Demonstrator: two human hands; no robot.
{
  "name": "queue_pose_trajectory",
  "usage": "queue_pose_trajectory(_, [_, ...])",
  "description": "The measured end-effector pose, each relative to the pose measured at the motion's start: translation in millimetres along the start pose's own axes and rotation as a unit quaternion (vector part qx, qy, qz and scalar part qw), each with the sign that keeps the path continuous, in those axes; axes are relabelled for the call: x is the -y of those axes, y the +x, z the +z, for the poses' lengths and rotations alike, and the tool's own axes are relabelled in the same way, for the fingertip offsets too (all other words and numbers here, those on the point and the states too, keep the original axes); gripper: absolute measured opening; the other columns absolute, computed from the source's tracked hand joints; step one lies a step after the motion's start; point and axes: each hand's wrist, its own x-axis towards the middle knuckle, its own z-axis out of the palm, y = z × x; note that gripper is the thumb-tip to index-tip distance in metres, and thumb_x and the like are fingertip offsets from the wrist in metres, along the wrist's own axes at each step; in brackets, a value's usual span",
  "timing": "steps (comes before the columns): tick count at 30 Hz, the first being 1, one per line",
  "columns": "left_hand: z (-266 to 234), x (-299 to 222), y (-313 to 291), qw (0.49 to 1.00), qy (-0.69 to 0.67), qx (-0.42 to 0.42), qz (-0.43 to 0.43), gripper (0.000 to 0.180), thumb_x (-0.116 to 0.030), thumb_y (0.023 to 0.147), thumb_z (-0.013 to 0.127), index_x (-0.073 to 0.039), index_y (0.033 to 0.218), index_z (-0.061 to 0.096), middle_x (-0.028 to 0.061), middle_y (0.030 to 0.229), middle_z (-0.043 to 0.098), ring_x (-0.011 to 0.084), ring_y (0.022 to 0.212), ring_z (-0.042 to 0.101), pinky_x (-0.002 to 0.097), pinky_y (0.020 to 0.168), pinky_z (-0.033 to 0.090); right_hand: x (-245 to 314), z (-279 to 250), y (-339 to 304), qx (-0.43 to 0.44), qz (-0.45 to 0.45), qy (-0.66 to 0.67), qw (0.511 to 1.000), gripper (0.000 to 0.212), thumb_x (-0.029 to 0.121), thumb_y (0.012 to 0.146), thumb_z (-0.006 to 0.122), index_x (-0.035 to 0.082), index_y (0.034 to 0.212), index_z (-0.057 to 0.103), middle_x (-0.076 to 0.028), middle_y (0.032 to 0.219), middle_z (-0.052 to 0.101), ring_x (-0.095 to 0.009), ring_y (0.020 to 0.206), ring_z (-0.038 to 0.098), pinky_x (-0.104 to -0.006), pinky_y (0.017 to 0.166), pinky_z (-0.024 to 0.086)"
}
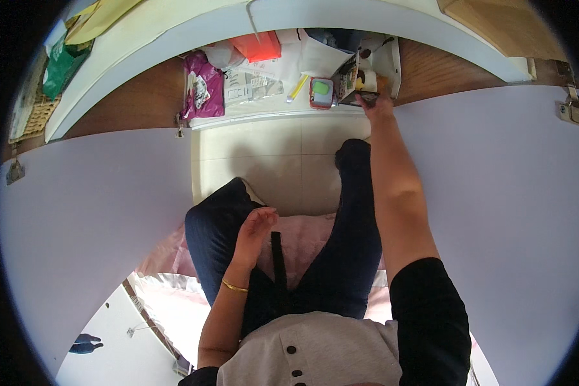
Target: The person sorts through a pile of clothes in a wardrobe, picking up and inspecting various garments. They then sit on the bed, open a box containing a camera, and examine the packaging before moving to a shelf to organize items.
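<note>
My right hand reaches forward into the cabinet, its fingers closed at the near edge of a dark box with printed sides. A white and yellow item shows just beyond these fingers; its kind is hard to make out. Over my left thigh hovers my left hand, empty, its fingers loosely bent and apart from the thumb. Left of the box lies a small red-rimmed container with a green piece on it. Beside that is a thin yellow stick-like item.
On the white cabinet shelf lie a purple bag, a clear packet, a red-orange pouch and a white bag. Open doors stand on both sides, the left door and the right door.
</note>
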Motion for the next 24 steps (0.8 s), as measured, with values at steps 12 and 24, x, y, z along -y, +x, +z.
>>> queue_pose_trajectory(12, [11.9,-1.8,2.6,0.999,0.007,0.024,0.019,0.019,-0.014,0.093,0.053,-0.006,0.11,0.057,0.0032,0.1,0.059,0.0143,0.096,0.055,0.029,0.09,0.043,15.8,-14.7,-59.6,0.018,-0.087,0.189,0.978,0.032,0.011,0.096,0.03,0.003,0.123,0.044,-0.016,0.111,0.056,-0.032,0.092,0.062,-0.0405,0.073,0.06])
queue_pose_trajectory(24, [32.4,-30.1,-15.4,0.993,0.032,0.075,0.088,0.025,-0.017,0.092,0.052,-0.005,0.113,0.056,0.0034,0.105,0.059,0.014,0.099,0.056,0.025,0.088,0.042,-68.3,-47.5,-315.6,0.015,-0.121,0.167,0.978,0.051,-0.01,0.083,0.037,0.003,0.132,0.033,-0.015,0.129,0.042,-0.032,0.114,0.049,-0.0468,0.096,0.046])
